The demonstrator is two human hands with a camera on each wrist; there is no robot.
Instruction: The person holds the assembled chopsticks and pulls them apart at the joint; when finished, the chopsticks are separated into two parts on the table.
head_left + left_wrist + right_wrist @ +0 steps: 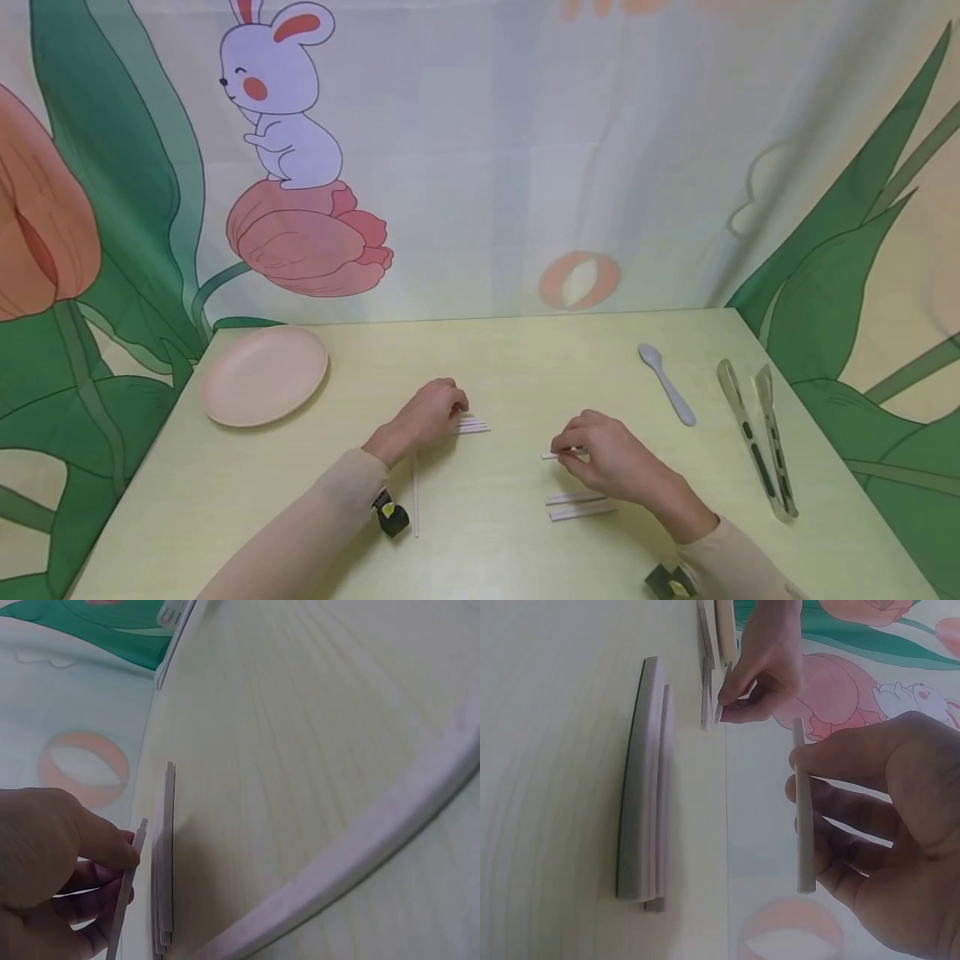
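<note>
My left hand pinches a thin white stick between thumb and fingers. Just beneath it, a small group of similar sticks lies side by side on the table. One longer stick lies apart, close to my left wrist. Over on the right, my right hand holds a short white stick by thumb and fingertips, raised above the table in the right wrist view. Several more short sticks lie together on the table nearer to me, below that hand.
A round pink plate sits at the back left of the table. Toward the back right lies a pale spoon, with metal tongs beside it near the right edge. A printed rabbit curtain hangs behind the table.
</note>
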